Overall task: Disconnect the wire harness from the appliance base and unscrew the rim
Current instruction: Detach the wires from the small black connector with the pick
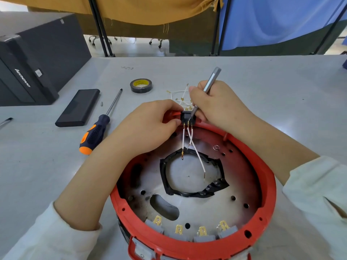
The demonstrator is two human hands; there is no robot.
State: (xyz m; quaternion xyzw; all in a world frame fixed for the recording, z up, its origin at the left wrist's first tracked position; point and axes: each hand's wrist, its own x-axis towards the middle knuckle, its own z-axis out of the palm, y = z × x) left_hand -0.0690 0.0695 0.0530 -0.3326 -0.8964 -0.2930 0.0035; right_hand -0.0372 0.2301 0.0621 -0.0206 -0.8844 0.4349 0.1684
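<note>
The appliance base (pixel 197 209), a metal plate inside a red plastic rim (pixel 270 186), lies upturned in front of me. At its far edge sits a black connector block (pixel 186 117) with white wires (pixel 197 152) hanging from it over the plate. My left hand (pixel 150 126) pinches the block from the left. A slim grey precision screwdriver (pixel 209 85) is gripped by my right hand (pixel 216 107), its tip down at the block's right side. More loose white wires (pixel 180 96) lie on the table behind the hands.
An orange and blue screwdriver (pixel 97 128) lies left of the base, next to a flat black case (pixel 78 107). A black tape roll (pixel 141 85) sits farther back. A black computer tower (pixel 35 59) stands at the far left. Grey terminal blocks (pixel 187 231) line the rim's near side.
</note>
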